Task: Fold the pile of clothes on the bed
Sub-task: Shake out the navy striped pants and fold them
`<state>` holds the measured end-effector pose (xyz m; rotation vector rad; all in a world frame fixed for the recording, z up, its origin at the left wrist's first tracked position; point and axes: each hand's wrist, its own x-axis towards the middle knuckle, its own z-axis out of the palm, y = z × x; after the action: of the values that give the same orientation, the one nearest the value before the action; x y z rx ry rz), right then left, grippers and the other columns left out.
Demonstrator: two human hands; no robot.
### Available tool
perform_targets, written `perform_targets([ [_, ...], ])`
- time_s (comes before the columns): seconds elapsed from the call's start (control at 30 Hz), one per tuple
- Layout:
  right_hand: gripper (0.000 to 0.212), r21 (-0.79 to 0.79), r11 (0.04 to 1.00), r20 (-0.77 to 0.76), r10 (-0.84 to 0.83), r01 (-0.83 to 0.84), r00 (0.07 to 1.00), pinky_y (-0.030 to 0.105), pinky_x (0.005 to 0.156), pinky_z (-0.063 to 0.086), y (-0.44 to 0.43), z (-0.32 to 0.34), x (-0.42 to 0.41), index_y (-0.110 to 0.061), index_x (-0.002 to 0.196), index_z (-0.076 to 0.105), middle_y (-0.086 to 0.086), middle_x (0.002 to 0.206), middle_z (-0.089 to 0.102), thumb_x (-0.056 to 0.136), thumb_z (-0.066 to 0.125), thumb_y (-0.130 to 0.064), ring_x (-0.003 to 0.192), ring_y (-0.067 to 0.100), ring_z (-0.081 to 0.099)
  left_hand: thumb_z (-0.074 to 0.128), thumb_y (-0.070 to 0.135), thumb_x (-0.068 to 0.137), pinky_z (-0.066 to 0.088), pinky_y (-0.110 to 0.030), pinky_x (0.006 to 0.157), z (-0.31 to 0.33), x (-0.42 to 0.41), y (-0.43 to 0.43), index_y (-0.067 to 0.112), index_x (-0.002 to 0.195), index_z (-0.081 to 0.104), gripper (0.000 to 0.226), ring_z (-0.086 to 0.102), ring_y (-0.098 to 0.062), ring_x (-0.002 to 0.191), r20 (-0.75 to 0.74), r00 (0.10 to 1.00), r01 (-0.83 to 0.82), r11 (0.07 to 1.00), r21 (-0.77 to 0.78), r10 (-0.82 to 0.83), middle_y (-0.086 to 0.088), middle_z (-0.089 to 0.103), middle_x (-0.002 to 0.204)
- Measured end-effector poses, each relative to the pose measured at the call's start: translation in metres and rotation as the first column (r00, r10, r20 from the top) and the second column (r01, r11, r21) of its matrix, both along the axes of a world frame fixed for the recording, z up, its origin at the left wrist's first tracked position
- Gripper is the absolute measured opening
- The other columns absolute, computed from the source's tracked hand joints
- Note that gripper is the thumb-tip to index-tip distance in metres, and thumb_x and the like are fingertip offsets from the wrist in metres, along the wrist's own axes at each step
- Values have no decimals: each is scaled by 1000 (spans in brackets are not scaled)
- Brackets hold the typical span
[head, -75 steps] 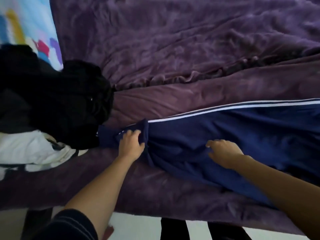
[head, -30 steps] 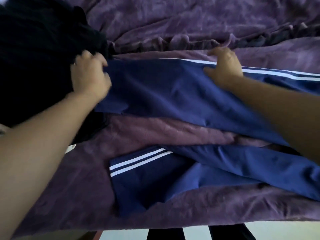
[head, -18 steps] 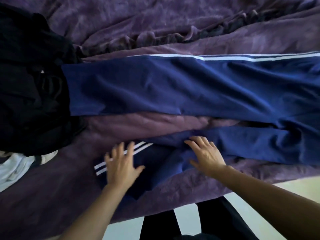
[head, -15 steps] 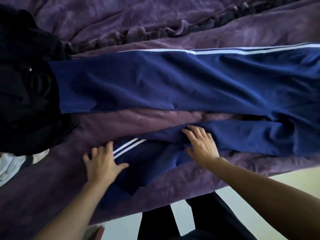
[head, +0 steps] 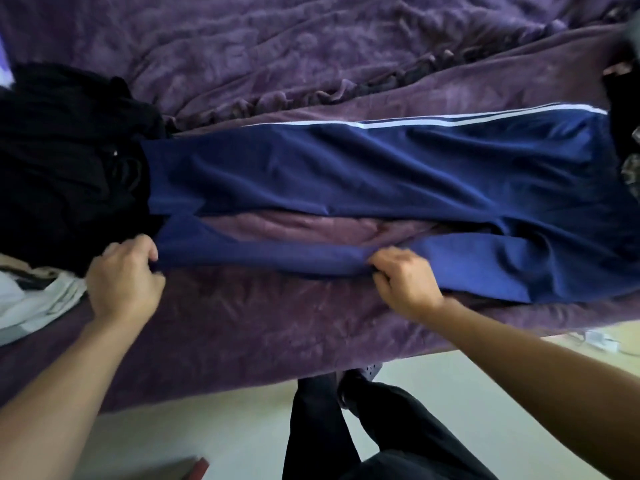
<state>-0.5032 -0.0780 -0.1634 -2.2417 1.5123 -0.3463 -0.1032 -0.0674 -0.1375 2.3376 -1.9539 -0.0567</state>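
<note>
A bed with a crumpled purple plush blanket (head: 277, 323) carries navy blue track trousers with white side stripes (head: 346, 168), spread lengthwise with the legs slightly apart and the cuffs touching a heap of black clothes (head: 62, 161). Both hands grip the near leg with curled fingers: the left hand (head: 121, 278) at the cuff, the right hand (head: 405, 278) midway.

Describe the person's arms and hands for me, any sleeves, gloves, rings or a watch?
Both are bare. The left hand and right hand wear no gloves, and no ring, watch or bracelet shows on either. The left forearm and right forearm are uncovered up to the frame's edge, so no sleeve is in view. Lower down, the person wears loose black trousers.
</note>
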Motion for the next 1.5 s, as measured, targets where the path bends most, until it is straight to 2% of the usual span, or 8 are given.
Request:
perform_targets([
  [0.13, 35, 442, 887, -201, 239, -130, 950, 37, 90, 45, 58, -24, 4, -21, 118, 66, 3, 120, 64, 87, 50, -20, 111, 27, 58, 69, -1, 66, 51, -43, 71, -15, -12, 60, 14, 82, 58, 25, 61, -37, 81, 205, 979, -106, 903, 417, 21, -13, 65, 84],
  [0.27, 28, 599, 791, -242, 331, -128, 912, 32, 83, 44, 77, -47, 8, -27, 107, 68, 0, 113, 67, 91, 50, -41, 106, 25, 60, 60, 27, 80, 41, -36, 95, -34, -25, 88, 29, 104, 57, 25, 56, -23, 112, 213, 975, -216, 519, 827, 65, 2, 59, 118],
  [0.47, 16, 167, 974, -121, -132, 152, 984, 38, 77, 46, 8, -72, 4, -12, 95, 69, 11, 99, 67, 88, 60, -23, 96, 33, 60, 62, 13, 82, 44, -49, 83, -66, -41, 45, 10, 103, 66, 22, 50, -40, 104, 20, 998, -60, 950, 305, 56, -17, 56, 109],
  [0.6, 47, 499, 854, -392, 68, 149, 918, 38, 89, 46, -31, -86, 3, -25, 126, 56, 8, 123, 53, 81, 68, -35, 113, 33, 54, 58, 30, 91, 30, -46, 101, -96, -60, 3, 26, 137, 45, 48, 39, -31, 128, 22, 992, 89, 806, 586, -125, -9, 50, 136],
  [0.7, 21, 502, 862, -437, 182, 71, 881, 35, 82, 47, -19, -86, 14, -31, 104, 67, 5, 115, 65, 85, 60, -35, 105, 31, 61, 59, 30, 90, 31, -41, 94, -104, -62, 2, 27, 105, 63, 15, 55, -29, 106, 63, 993, 36, 777, 628, -97, -7, 66, 108],
  [1.0, 12, 161, 960, 27, -236, 228, 971, 38, 61, 35, -37, -44, 54, -13, 95, 59, 7, 99, 61, 94, 48, -19, 85, 37, 56, 68, 20, 82, 36, -49, 92, -68, -29, -7, 16, 115, 61, 34, 45, -39, 112, 218, 955, -279, 860, 428, 202, -18, 53, 118],
  [1.37, 45, 109, 858, -482, -396, 502, 782, 44, 86, 44, 30, -54, -250, -13, 123, 59, 11, 122, 55, 79, 61, -11, 118, 32, 45, 55, 28, 88, 41, -38, 89, -75, -323, 17, 25, 110, 57, 23, 51, -25, 109, -265, 849, 529, 740, 417, -458, 0, 55, 112],
  [1.5, 71, 183, 875, -768, -158, 449, 621, 44, 110, 24, 34, -66, -363, -19, 152, 17, 5, 161, 12, 90, 52, -23, 148, 22, 6, 57, 27, 88, 35, -39, 99, -112, -420, 30, 25, 137, 39, 52, 37, -26, 129, -235, 820, 566, 680, 466, -522, -5, 38, 140],
])
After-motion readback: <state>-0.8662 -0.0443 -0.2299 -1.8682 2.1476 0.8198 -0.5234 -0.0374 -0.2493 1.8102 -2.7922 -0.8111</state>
